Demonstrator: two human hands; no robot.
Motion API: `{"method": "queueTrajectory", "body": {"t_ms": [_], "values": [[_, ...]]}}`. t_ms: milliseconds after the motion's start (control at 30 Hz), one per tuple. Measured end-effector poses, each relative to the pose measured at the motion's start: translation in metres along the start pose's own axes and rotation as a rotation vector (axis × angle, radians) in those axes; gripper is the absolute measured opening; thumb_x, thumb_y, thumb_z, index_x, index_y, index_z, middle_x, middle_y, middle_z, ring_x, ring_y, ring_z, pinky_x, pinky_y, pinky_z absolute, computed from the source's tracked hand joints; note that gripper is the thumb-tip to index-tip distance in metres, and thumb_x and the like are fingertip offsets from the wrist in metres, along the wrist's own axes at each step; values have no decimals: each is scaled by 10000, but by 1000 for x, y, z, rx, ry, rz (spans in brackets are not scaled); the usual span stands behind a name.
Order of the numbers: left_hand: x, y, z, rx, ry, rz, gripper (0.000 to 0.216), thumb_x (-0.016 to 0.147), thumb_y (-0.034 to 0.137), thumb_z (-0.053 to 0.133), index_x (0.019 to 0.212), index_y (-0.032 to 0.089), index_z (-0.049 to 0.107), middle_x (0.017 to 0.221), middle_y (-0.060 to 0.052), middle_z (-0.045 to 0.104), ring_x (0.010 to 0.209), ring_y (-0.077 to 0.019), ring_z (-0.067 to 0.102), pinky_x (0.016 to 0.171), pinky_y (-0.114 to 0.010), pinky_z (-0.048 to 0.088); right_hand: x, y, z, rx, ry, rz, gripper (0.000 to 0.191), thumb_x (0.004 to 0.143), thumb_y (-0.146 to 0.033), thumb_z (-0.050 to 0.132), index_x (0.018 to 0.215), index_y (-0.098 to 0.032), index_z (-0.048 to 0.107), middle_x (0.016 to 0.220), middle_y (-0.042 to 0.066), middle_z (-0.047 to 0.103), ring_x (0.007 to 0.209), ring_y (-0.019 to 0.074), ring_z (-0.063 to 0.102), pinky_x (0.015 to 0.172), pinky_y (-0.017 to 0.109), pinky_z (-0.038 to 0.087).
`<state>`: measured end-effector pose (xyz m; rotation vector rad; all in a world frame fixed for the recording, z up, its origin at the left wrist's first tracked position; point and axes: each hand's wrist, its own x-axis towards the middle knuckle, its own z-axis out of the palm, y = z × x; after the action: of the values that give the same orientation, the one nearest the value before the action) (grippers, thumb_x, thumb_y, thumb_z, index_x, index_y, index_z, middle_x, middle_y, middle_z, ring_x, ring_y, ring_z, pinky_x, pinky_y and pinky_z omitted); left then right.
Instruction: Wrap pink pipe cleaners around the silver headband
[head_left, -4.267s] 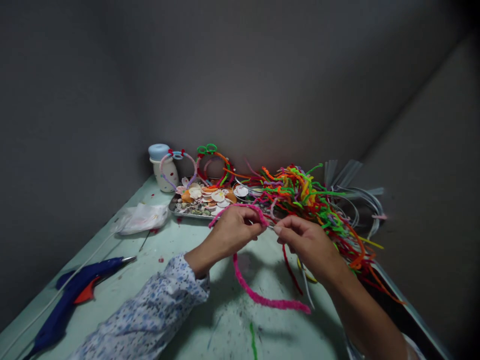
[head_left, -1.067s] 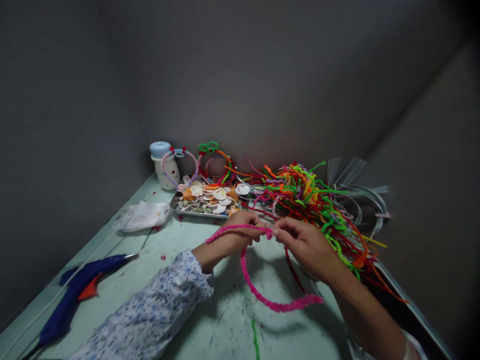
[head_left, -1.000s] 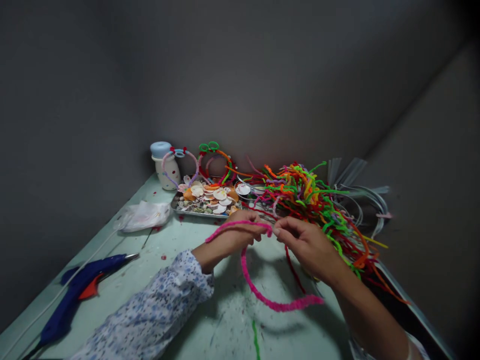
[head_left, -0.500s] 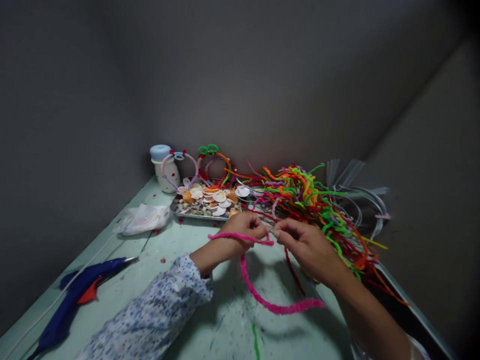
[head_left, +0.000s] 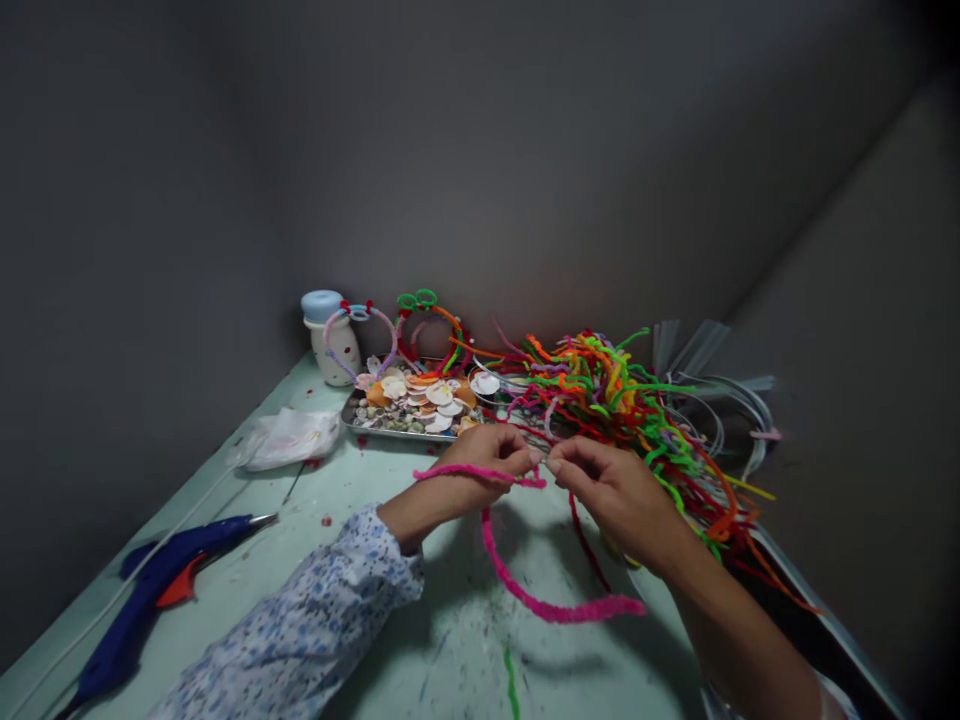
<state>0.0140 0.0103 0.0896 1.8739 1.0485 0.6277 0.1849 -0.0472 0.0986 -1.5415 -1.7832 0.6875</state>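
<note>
Pinched between the fingers of my left hand (head_left: 480,468) is a bright pink pipe cleaner (head_left: 555,611). One stretch of it lies across the back of that hand, and another hangs below and curves to the right. My right hand (head_left: 611,490) has its thumb and forefinger pressed together right beside the left fingertips. What the right fingers pinch is too small to make out. A dark red pipe cleaner (head_left: 589,545) shows below, between the hands. On the table under them lies a piece of green pipe cleaner (head_left: 511,685).
A metal tray (head_left: 397,433) of shells stands behind my left hand, with decorated hoops (head_left: 394,345) and a jar (head_left: 337,350). To its left are a plastic bag (head_left: 292,440) and a blue glue gun (head_left: 142,605). Tangled pipe cleaners (head_left: 607,385) heap up on the right.
Hardly anything differs. The pink pipe cleaner's hanging end has risen very slightly; both hands keep their pinch in nearly the same place.
</note>
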Motion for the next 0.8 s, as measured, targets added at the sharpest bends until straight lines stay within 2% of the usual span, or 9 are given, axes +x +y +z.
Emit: {"method": "queueTrajectory", "body": {"t_ms": [100, 267, 433, 800], "values": [[-2, 1, -1, 53, 15, 19, 239, 767, 388, 537, 704, 166, 599, 581, 17, 541, 529, -106, 448, 483, -204, 299, 0, 0, 0, -2, -9, -1, 201, 836, -337, 493, 760, -193, 612, 632, -18, 550, 581, 139, 471, 551, 249, 351], [-5, 4, -1, 180, 67, 135, 193, 771, 314, 526, 654, 169, 575, 581, 11, 548, 557, -112, 464, 520, -211, 302, 0, 1, 0, 7, -19, 7, 200, 832, -342, 496, 764, -194, 612, 616, -25, 531, 570, 137, 456, 539, 247, 342], [-5, 6, 1, 299, 100, 154, 180, 770, 294, 527, 650, 168, 574, 618, -3, 583, 597, -124, 497, 557, -226, 306, 1, 3, 1, 7, -22, 0, 200, 834, -341, 494, 767, -194, 613, 633, -23, 542, 579, 137, 461, 550, 248, 346], [-6, 6, -3, 294, 65, 180, 129, 760, 280, 558, 722, 167, 609, 651, -1, 618, 612, -128, 526, 553, -222, 335, 1, 4, 1, -3, -20, 0, 200, 839, -343, 499, 777, -191, 613, 636, -22, 532, 589, 135, 453, 556, 248, 342]]}}
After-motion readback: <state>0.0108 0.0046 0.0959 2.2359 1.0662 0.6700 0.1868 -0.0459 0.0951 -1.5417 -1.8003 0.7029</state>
